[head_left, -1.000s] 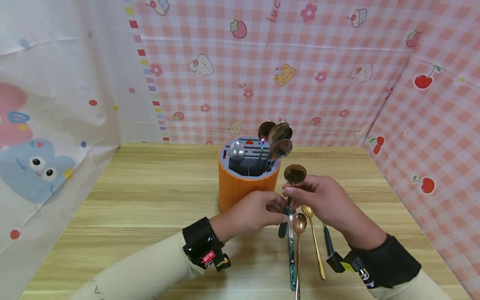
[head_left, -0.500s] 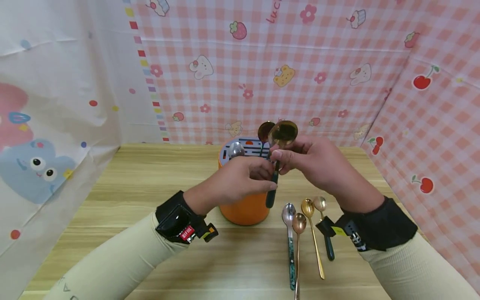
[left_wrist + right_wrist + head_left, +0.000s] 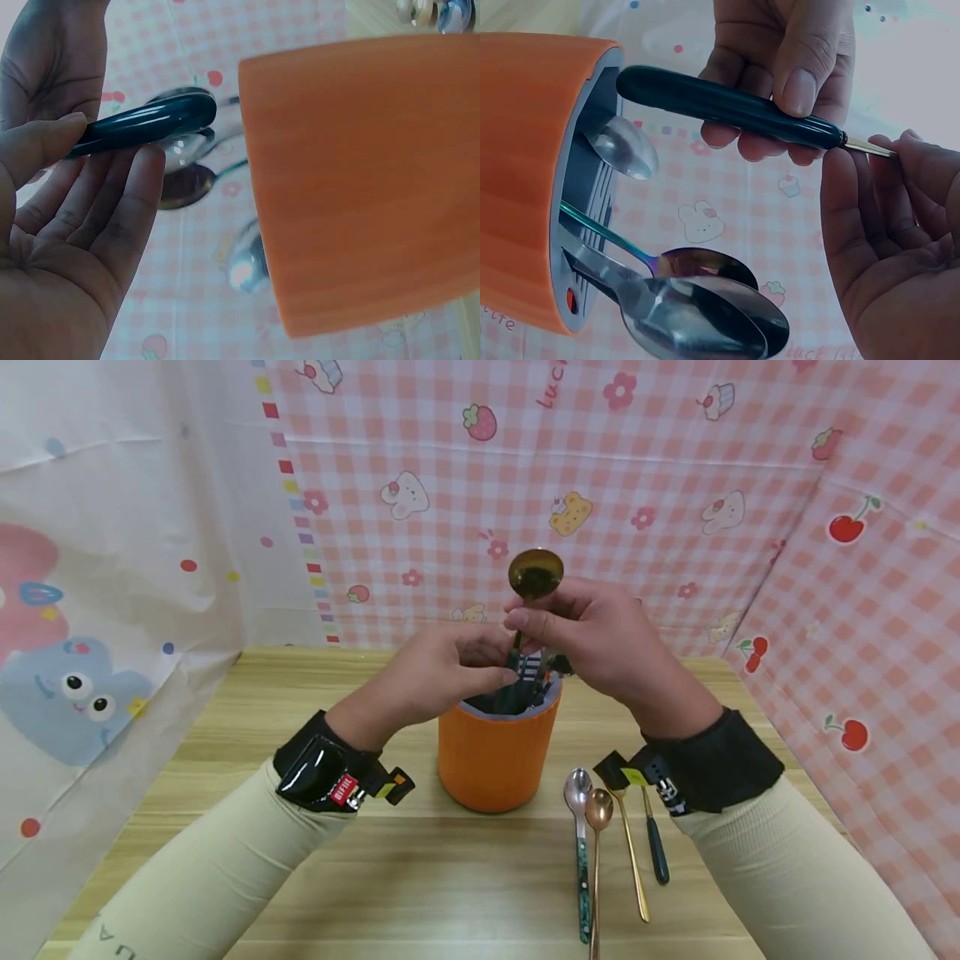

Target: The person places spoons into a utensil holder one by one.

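Both hands hold a gold spoon (image 3: 536, 573) with a glossy dark green handle, bowl up, over the orange utensil holder (image 3: 495, 764). My left hand (image 3: 438, 668) pinches the handle between thumb and fingers. Closer to the bowl, my right hand (image 3: 607, 639) pinches the thin gold neck. In the right wrist view the handle's rounded end lies right at the holder's mouth. Several spoons stand in the holder; a silver spoon (image 3: 626, 150) and a rainbow-tinted spoon (image 3: 705, 266) show there. From the head view the hands hide most of their bowls.
On the wooden table (image 3: 405, 877), right of the holder, lie a silver spoon with a patterned green handle (image 3: 582, 877), a copper spoon (image 3: 598, 810), a gold spoon (image 3: 636, 868) and a dark-handled utensil (image 3: 656, 852). Checked cloth (image 3: 450, 527) walls the back and right.
The hands have carried the gold spoon up and leftward, from above the utensils on the table to over the holder. Both have kept their pinch on it.
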